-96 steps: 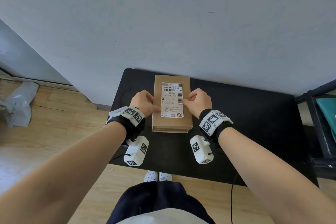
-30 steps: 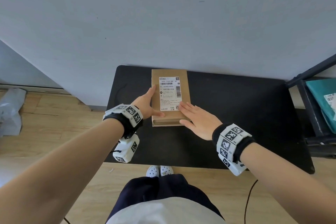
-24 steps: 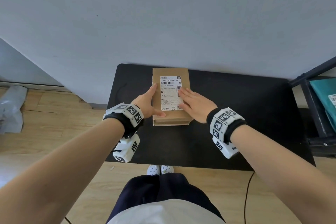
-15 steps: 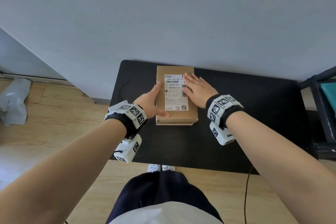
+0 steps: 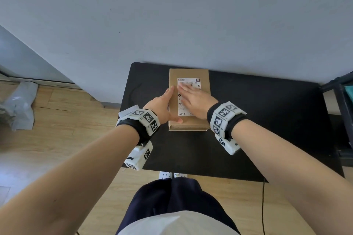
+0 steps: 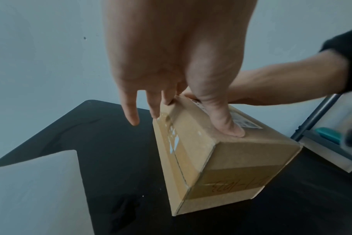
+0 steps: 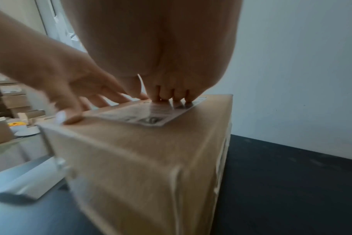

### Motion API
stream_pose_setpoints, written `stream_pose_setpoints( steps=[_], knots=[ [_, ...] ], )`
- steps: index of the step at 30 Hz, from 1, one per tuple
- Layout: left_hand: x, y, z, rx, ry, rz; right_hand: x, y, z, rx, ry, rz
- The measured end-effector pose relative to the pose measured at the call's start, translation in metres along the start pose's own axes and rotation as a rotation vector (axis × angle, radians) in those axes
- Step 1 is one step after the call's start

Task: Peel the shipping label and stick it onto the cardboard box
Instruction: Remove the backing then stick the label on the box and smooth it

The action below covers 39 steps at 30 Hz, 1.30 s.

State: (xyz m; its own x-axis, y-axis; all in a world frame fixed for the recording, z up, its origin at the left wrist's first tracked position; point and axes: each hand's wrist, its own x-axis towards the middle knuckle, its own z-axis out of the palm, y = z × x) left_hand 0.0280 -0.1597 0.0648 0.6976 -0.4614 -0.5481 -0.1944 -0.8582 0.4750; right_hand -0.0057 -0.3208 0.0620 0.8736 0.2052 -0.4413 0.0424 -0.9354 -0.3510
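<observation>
A brown cardboard box (image 5: 191, 124) lies on the black table (image 5: 267, 120) against the wall. A white shipping label (image 5: 188, 82) lies flat on its top. My right hand (image 5: 194, 99) is laid flat on the label, its straight fingers (image 7: 171, 97) pressing the label's (image 7: 151, 116) far part. My left hand (image 5: 162, 103) steadies the box's left side. Its thumb (image 6: 227, 124) presses on the box's (image 6: 231, 167) top near the label's (image 6: 245, 123) corner, and its straight fingers run along the left edge and side.
A black shelf frame (image 5: 342, 101) holding a teal item (image 5: 349, 91) stands at the table's right end. A grey plastic bag (image 5: 17, 105) lies on the wooden floor to the left. A cable (image 5: 263, 206) hangs off the table's front edge.
My right hand has slid from the box's near right corner up and leftward over the label. My left hand has stayed at the box's left side.
</observation>
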Motion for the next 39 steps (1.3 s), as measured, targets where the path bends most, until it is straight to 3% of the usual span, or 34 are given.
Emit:
stream_pose_setpoints(
  steps=[11,15,19,24,30,39],
  knots=[
    [-0.001,0.0,0.001,-0.004,0.004,0.013,-0.059,-0.011,0.038,-0.085,-0.037,-0.093],
    [0.002,-0.002,0.002,-0.061,-0.003,-0.004,-0.078,0.01,0.035,-0.046,0.004,-0.003],
    [0.009,-0.003,0.003,-0.27,-0.061,-0.059,-0.08,0.022,0.027,0.209,0.13,0.229],
    [0.018,-0.001,0.008,-0.358,-0.001,-0.087,-0.049,0.023,0.031,0.714,0.221,0.448],
    [0.018,-0.002,0.006,-0.41,-0.025,-0.085,-0.043,0.033,0.035,0.876,0.189,0.413],
    [0.017,-0.004,0.001,-0.396,-0.044,-0.077,-0.044,0.033,0.035,1.102,0.31,0.409]
  ],
)
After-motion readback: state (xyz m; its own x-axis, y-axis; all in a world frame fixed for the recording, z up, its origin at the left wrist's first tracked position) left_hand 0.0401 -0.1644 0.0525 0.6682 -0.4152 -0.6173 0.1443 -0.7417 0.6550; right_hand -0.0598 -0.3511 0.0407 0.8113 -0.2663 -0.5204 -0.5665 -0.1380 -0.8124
